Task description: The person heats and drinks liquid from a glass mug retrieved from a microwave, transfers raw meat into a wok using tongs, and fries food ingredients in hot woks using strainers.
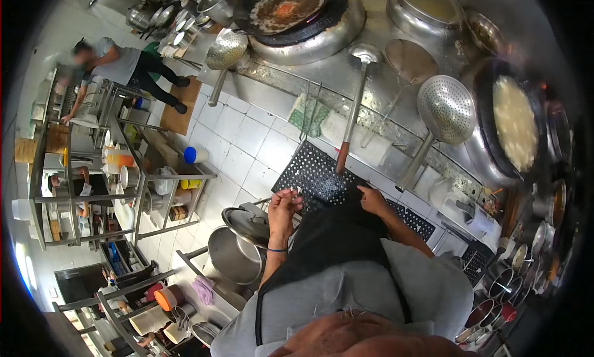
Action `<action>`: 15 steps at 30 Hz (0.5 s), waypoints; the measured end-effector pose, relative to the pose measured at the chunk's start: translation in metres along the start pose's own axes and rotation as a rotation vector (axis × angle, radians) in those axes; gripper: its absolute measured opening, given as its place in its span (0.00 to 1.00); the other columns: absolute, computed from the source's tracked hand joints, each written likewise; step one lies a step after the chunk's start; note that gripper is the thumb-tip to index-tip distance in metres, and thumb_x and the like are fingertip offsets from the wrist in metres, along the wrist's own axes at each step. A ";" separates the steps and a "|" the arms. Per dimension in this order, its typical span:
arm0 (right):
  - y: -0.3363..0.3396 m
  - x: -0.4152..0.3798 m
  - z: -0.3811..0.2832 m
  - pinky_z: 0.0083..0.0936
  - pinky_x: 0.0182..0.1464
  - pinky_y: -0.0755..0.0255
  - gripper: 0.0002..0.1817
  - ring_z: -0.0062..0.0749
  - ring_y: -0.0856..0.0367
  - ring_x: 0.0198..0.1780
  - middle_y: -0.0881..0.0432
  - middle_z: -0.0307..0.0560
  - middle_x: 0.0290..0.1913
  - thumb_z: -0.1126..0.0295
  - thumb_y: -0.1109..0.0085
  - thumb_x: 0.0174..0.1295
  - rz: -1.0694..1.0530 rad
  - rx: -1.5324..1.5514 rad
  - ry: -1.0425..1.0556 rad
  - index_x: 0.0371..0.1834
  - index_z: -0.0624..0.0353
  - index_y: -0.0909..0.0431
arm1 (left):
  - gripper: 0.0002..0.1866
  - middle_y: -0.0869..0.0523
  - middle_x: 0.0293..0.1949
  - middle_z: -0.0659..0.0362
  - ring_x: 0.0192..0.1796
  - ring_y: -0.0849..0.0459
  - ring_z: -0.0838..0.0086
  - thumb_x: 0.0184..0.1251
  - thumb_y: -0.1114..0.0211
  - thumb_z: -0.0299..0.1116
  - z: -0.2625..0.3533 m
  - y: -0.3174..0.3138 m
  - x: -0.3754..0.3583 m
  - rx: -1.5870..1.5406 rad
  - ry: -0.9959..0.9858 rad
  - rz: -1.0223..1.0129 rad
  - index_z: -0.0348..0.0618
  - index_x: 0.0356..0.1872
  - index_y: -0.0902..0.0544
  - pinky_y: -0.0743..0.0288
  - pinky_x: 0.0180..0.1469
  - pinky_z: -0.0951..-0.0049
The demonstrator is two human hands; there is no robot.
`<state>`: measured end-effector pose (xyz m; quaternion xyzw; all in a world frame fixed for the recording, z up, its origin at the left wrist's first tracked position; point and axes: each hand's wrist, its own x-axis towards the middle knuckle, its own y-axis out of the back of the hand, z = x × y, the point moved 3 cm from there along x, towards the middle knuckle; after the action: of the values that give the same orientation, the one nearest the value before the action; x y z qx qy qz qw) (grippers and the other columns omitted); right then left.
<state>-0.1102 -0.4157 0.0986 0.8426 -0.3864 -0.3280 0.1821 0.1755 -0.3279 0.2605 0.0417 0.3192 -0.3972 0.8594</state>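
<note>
My left hand [284,204] is raised in front of my waist, fingers closed in a pinch. A small pale scrap [297,190] shows at its fingertips, too small to name. My right hand [374,201] is at the edge of my black apron [331,233]; its fingers are curled and appear to grip the cloth. Beyond my hands a ladle [356,103] with a wooden handle end lies across the stove edge. A large perforated skimmer [447,109] rests to the right of it.
A wok [291,10] of dark oil stands at the top, and another wok [515,125] holds pale bubbling contents at right. A steel pot [234,256] with a tilted lid is at my left. A black perforated mat [309,177] covers the floor. Another person [124,66] works at far left.
</note>
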 end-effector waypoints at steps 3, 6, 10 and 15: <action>-0.032 -0.014 0.064 0.43 0.78 0.54 0.42 0.67 0.58 0.79 0.66 0.68 0.80 0.57 0.38 0.58 -0.371 -0.083 -0.215 0.78 0.45 0.42 | 0.07 0.14 0.43 0.53 0.39 0.14 0.68 0.73 0.41 0.29 -0.009 0.001 -0.009 0.011 0.029 -0.018 0.40 0.47 0.24 0.17 0.40 0.69; -0.035 -0.049 0.074 0.44 0.77 0.50 0.44 0.64 0.52 0.78 0.60 0.69 0.79 0.45 0.38 0.61 -0.361 -0.014 -0.285 0.78 0.46 0.43 | 0.07 0.14 0.43 0.54 0.38 0.14 0.69 0.73 0.40 0.29 -0.012 0.002 -0.012 0.053 0.032 -0.057 0.40 0.47 0.23 0.17 0.39 0.70; -0.053 -0.091 0.094 0.42 0.76 0.49 0.46 0.55 0.48 0.78 0.52 0.65 0.79 0.36 0.43 0.62 -0.372 0.339 -0.472 0.77 0.52 0.41 | 0.07 0.14 0.43 0.54 0.39 0.14 0.69 0.72 0.40 0.29 -0.014 0.003 -0.019 0.074 0.012 -0.127 0.40 0.47 0.23 0.17 0.39 0.71; -0.084 -0.150 0.169 0.39 0.69 0.40 0.40 0.46 0.33 0.69 0.31 0.57 0.69 0.42 0.45 0.64 -0.414 0.353 -0.359 0.71 0.60 0.33 | 0.07 0.15 0.44 0.52 0.39 0.14 0.68 0.72 0.39 0.30 -0.023 0.022 -0.039 0.014 -0.050 -0.178 0.41 0.47 0.23 0.17 0.40 0.70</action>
<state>-0.2559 -0.2557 -0.0083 0.8505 -0.2837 -0.4295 -0.1082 0.1606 -0.2795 0.2609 0.0092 0.2971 -0.4752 0.8281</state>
